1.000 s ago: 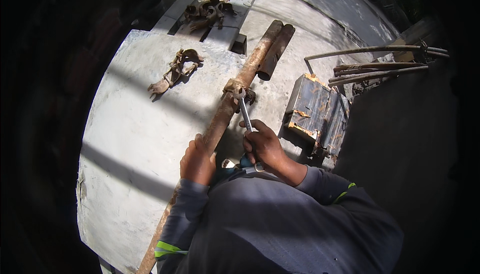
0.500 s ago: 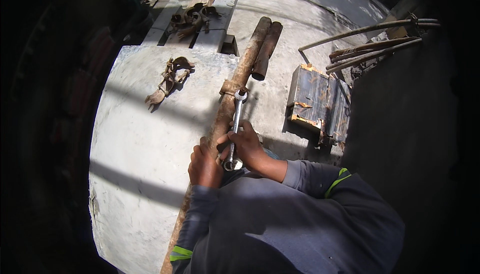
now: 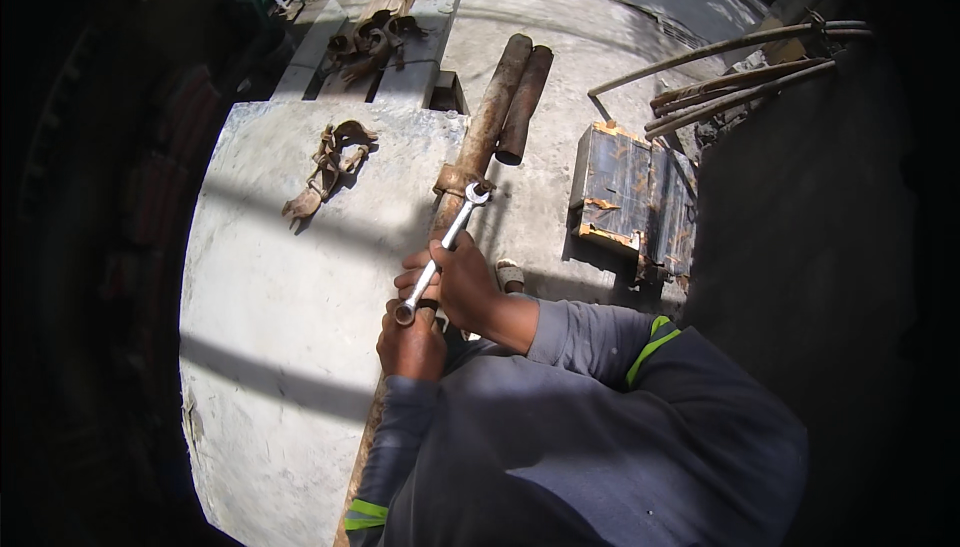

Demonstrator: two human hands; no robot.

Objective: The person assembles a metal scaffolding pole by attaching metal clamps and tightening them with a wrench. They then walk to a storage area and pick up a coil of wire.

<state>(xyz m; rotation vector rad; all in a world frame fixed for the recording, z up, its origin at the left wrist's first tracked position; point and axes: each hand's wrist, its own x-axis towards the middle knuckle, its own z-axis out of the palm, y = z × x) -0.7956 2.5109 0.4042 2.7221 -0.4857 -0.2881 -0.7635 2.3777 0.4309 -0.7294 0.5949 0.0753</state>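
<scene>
Wrench (image 3: 428, 275) swung left, near end over the pipe (image 3: 492, 117)

Left hand (image 3: 410, 347) grips the pipe; the wrench slants forward-right to the clamp (image 3: 455, 180) ahead; right hand (image 3: 470, 282), nearer that clamp, grips the wrench.

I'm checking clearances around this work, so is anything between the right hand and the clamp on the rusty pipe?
Only the silver wrench that the right hand holds: its upper end is at the right side of the clamp on the rusty pipe. Nothing else visible stands between.
</scene>
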